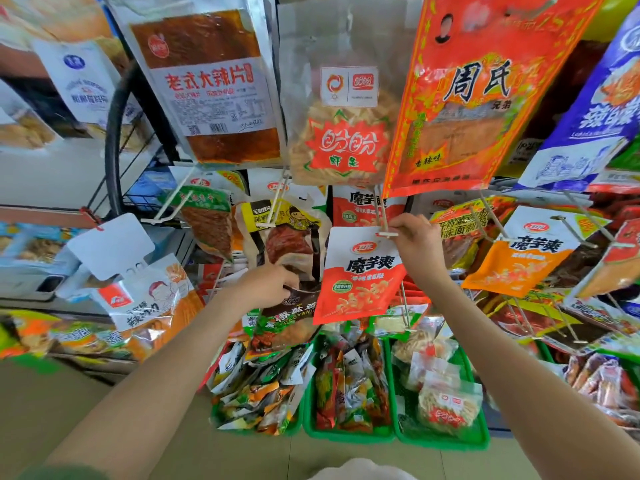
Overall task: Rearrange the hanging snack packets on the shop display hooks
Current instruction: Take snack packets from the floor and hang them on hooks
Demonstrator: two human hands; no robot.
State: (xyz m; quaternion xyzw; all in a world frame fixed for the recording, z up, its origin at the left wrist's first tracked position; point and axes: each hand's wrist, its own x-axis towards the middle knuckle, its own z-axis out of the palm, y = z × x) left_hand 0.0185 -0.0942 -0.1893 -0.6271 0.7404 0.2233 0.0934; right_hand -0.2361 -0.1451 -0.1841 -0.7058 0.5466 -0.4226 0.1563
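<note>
Front and centre, the red packet [360, 275] is white on top, red below, with black characters and a green badge. Its neighbour, the orange packet [516, 268], wears the same white top. Overhead, the big packet [474, 98] blazes red and orange with yellow trim. The brown packet [291, 320] shows white lettering. Green trays [349, 438] below.

Both arms are bare: the left forearm [156, 375] and left hand [268, 285], the right forearm [485, 358] and right hand [415, 244]. A blurred dull green strip [59, 474] at the lower left corner may be a sleeve edge. A pale white fold of cloth [356, 471] shows at the bottom middle.
</note>
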